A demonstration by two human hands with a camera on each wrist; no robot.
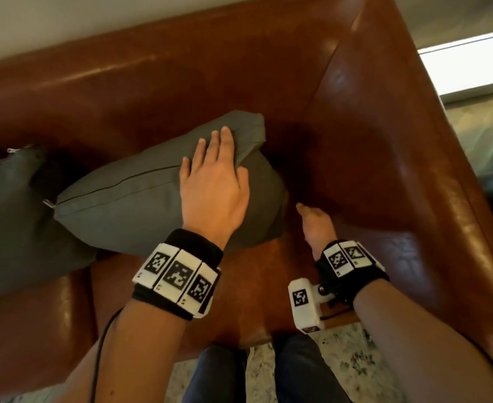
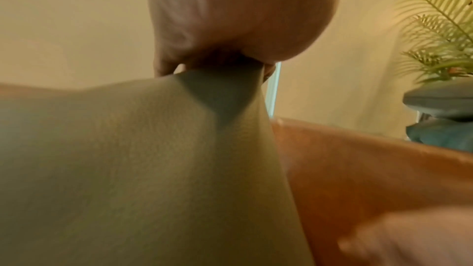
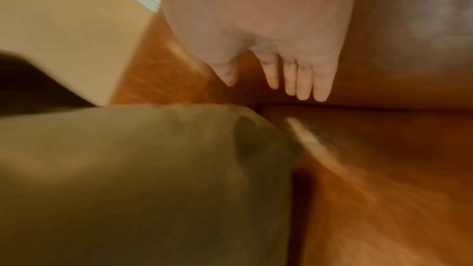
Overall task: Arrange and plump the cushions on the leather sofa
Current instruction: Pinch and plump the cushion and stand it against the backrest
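A grey-green cushion (image 1: 140, 199) lies tilted on the seat of the brown leather sofa (image 1: 181, 82), near its right corner. My left hand (image 1: 216, 175) rests flat on the cushion's upper right part, fingers straight; the left wrist view shows the palm (image 2: 243, 17) pressing into the fabric (image 2: 128, 169). My right hand (image 1: 315, 225) hovers edge-on just right of the cushion, between it and the sofa arm, holding nothing. Its fingers (image 3: 302, 84) are straight in the right wrist view, with the cushion (image 3: 140, 179) at lower left. A second grey cushion (image 1: 7, 213) lies at the far left.
The sofa's padded right arm (image 1: 399, 170) rises close beside my right hand. A patterned rug (image 1: 341, 359) and my legs (image 1: 297, 373) are in front of the seat. A potted palm (image 2: 440, 17) stands beyond the sofa arm.
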